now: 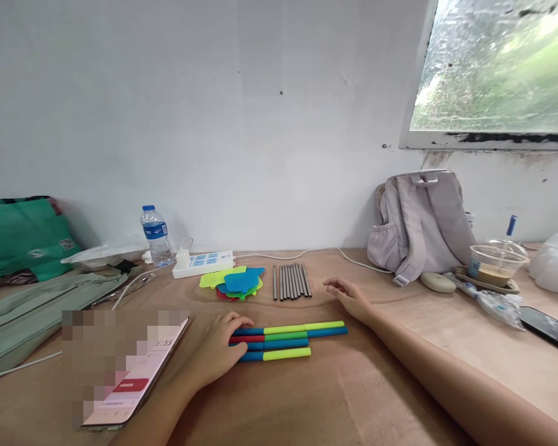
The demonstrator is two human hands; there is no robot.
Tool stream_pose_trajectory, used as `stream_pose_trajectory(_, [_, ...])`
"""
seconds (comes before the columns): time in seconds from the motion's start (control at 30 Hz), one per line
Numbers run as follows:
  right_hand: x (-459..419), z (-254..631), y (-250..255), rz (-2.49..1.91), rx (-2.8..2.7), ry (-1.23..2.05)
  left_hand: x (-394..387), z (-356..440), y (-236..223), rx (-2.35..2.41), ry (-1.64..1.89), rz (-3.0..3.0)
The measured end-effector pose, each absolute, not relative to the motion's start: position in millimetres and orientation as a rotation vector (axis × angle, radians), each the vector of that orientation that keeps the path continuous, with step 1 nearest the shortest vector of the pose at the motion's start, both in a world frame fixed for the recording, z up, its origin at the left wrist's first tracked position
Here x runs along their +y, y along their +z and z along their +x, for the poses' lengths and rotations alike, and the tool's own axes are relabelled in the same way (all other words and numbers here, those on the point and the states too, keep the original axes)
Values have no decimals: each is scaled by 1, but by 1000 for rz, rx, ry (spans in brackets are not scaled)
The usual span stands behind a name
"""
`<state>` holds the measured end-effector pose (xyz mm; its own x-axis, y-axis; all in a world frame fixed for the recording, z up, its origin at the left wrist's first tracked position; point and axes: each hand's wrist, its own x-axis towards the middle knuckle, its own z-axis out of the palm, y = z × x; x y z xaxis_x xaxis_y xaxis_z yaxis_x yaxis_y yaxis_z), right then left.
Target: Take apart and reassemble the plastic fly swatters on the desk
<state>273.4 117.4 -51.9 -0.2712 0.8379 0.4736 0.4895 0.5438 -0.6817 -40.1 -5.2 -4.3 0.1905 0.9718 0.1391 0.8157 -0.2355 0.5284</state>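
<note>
In the head view, the coloured tubes (287,354) lie at lower centre on the tabletop (283,402), long axes running left to right. The left hand (216,347) is nearer, curved over their left ends with thumb and fingers apart; whether it grips them, I cannot tell. The right hand (352,300), loosely open and empty, is right of the metal rods (294,282), which point away from the person, beside the mesh pieces (244,280)
</note>
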Motion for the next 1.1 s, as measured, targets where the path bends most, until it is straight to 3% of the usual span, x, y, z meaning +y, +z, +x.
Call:
stream_pose_trajectory(0.47, [28, 279, -30, -1026, -2310, 469, -5, -45, -12, 1596, 485, 2292])
stream_pose_trajectory(1.1, [28, 276, -30, -935, -2357, 453, -4, -46, -16, 1601, 492, 2282])
